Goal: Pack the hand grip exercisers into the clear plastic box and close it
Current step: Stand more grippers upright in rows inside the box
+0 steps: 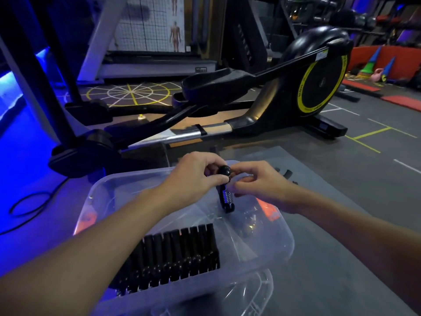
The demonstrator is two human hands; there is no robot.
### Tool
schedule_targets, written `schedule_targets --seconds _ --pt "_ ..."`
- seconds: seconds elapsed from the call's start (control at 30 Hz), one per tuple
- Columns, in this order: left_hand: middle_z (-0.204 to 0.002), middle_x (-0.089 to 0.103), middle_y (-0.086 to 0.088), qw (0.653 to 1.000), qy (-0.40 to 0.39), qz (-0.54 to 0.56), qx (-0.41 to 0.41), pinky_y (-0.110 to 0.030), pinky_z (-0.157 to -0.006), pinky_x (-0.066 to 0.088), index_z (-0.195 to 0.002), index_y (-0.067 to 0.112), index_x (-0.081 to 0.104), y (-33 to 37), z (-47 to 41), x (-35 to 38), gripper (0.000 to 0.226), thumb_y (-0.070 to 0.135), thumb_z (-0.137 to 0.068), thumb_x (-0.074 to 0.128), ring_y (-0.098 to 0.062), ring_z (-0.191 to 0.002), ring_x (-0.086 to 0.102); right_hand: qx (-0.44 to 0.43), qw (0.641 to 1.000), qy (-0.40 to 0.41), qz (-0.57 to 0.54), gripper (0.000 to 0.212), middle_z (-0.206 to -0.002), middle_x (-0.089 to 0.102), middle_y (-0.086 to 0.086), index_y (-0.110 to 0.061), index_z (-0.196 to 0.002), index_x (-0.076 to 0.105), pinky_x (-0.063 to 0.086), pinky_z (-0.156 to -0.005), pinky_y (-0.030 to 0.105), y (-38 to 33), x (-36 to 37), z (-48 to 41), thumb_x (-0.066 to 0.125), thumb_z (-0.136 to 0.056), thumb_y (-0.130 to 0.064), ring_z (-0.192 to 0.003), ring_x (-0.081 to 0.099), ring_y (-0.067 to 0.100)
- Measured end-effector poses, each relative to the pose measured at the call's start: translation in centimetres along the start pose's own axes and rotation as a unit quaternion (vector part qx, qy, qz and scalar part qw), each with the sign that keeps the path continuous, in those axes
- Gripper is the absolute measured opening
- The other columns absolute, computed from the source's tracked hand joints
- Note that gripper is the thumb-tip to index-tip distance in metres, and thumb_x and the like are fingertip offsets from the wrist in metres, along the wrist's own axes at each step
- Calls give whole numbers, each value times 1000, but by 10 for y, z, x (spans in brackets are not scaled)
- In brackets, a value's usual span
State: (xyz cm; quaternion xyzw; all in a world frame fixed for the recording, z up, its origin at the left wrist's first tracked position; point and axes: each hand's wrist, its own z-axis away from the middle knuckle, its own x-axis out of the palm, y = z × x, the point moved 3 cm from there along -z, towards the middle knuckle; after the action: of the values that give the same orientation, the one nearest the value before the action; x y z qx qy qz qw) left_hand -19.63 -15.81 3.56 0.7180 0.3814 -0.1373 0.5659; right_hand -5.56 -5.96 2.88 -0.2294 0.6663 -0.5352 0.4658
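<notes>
Currently both hands hold one hand grip exerciser (226, 198) upright over the far half of the clear plastic box (136, 173). Left hand (196, 172) fingers pinch its round black knob; right hand (262, 185) fingers are curled against its upper part. A packed row of exercisers (173, 256) stands in the box's near-left part. An elliptical trainer (314, 87) stands behind.

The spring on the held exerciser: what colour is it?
Shiny silver spring, on a black exerciser; head view shows it best.

Clear plastic box (91, 201) on grey mat (341, 236)
</notes>
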Motion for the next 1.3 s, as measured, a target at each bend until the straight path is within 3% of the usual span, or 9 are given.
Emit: schedule_targets --seconds 0.13,0.23,0.33,0.47,0.57,0.7,0.83,0.97,1.3 --pt "-79 71 2 999 -40 16 -16 -45 -81 54 -96 23 76 -17 2 -8 18 19 -79 80 -14 -78 67 14 1000 -18 2 34 -111 70 6 -16 -112 70 53 -92 47 10 14 -7 78 -80 -8 -84 68 22" --pt "-77 70 1 998 -49 29 -23 -47 -80 54 -94 22 77 -22 0 -8 18 19 -77 81 -16 -77 67 24 999 -38 0 31 -100 74 3 -17 -111 70 56 -79 30 15 19 -9 75 -82 -7 -83 67 13" --pt "-81 70 4 996 -81 24 -14 -45 -81 54 -95 22 78 -20 -3 0 18 21 -78 80 -14 -80 65 35 998 -45 -33 22 -87 73 3 -11 -103 70 48 -66 14 18 20 -8 72 -84 -1 -78 65 6" --pt "-83 69 6 992 -123 -20 15 -35 -77 52 -98 22 74 -18 -8 10 19 28 -81 78 -9 -78 62 63 998 -16 -25 13 -77 68 7 -10 -92 70 49 -63 22 30 17 -8 75 -82 -3 -73 61 15" --pt "-92 65 6 995 -87 -46 15 -31 -76 50 -104 24 69 -29 -9 11 34 47 -81 74 -9 -85 60 101 995 -12 -12 16 -79 67 12 -4 -93 68 56 -73 35 45 17 -4 77 -80 -3 -74 63 20" --pt "-128 50 9 989 -13 -145 3 -38 -106 34 -130 29 54 -62 -10 10 63 70 -82 44 -10 -120 45 156 987 -24 24 21 -84 69 20 -3 -95 62 58 -75 42 64 27 5 74 -79 4 -72 66 24" --pt "-159 21 2 967 -44 -249 -41 -46 -121 4 -150 32 26 -86 -7 20 70 65 -90 34 -16 -148 13 177 983 -33 45 24 -80 66 12 -6 -90 57 60 -75 49 79 38 8 72 -77 9 -68 66 25" --pt "-162 12 2 948 -83 -303 -55 -51 -120 -4 -153 32 13 -99 -4 29 69 60 -95 36 -18 -151 2 188 979 -34 75 27 -82 64 14 -11 -86 54 60 -72 47 90 46 8 72 -77 8 -66 64 23" --pt "-164 12 2 945 -59 -322 2 -43 -122 -3 -154 25 18 -111 6 27 76 56 -86 29 -13 -151 1 234 962 -57 127 29 -78 60 14 -13 -79 51 61 -71 48 113 61 3 66 -74 11 -65 63 26"
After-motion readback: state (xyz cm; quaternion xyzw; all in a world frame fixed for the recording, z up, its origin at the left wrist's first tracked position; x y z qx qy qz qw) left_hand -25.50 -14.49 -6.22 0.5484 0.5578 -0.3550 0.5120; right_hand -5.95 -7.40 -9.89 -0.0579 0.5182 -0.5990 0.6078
